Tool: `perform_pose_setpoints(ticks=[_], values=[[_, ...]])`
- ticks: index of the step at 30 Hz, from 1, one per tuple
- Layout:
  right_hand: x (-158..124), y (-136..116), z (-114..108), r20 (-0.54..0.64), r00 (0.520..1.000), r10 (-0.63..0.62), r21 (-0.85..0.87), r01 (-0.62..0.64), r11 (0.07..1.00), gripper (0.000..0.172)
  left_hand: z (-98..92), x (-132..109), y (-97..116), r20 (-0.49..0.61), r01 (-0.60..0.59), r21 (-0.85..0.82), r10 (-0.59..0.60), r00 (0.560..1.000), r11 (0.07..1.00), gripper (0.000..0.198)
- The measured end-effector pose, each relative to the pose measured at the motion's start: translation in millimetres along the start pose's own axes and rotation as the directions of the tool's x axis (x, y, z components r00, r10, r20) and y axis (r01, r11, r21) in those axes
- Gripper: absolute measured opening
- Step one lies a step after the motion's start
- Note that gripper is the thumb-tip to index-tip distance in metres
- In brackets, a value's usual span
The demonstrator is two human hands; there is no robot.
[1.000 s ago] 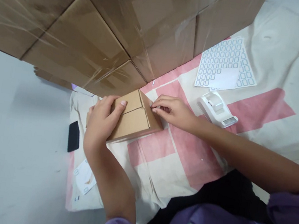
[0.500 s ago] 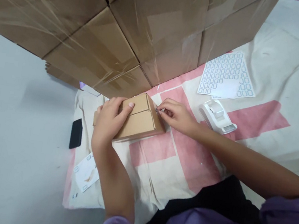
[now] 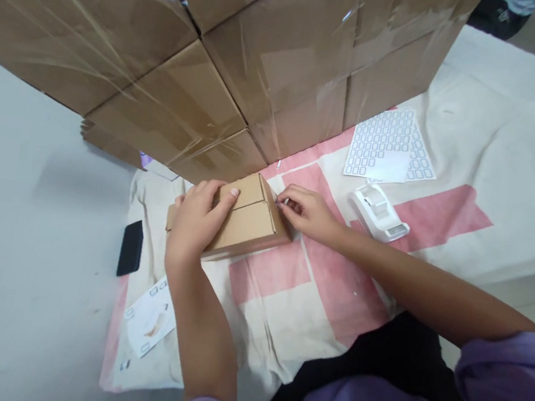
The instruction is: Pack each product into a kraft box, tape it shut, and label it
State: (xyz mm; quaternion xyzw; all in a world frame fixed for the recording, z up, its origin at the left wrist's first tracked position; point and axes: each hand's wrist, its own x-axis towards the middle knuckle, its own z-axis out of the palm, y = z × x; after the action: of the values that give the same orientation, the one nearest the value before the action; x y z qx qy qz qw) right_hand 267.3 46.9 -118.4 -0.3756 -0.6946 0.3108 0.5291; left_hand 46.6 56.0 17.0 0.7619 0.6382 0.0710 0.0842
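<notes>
Centre frame, on the pink-and-cream cloth [image 3: 335,283]: small cardboard box [image 3: 249,223]. Its closed flaps look to be getting fastened at the right edge. Left hand [image 3: 197,224] lies spread flat on top, pinning it. Right hand [image 3: 306,214]: grip pinched together at that edge, on something too small to tell. The next move likely needs the box held steady.

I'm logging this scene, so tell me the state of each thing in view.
small box, flaps closed, lying on the cloth.
left hand, pressing flat on the box top.
right hand, fingertips pinched at the box's right edge.
tape dispenser, lying untouched.
label sheets, flat, partly used.
phone, lying flat, dark.
large cartons, stacked, taped shut.
</notes>
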Motion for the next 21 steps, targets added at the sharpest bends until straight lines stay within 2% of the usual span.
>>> perform_pose_setpoints(ticks=[7,21], values=[[-1.8,-1.1,-1.9,-0.005,0.998,-0.070,-0.045,0.069,0.997,0.012,-0.6,-1.7,-0.5,-0.006,-0.003,-0.013,0.003,1.000,1.000,0.042],[-4.8,-1.6,-1.1,0.004,0.998,-0.068,-0.135,0.068,0.989,0.016,-0.4,-1.6,1.8,-0.003,-0.001,0.014,0.001,1.000,1.000,0.041]])
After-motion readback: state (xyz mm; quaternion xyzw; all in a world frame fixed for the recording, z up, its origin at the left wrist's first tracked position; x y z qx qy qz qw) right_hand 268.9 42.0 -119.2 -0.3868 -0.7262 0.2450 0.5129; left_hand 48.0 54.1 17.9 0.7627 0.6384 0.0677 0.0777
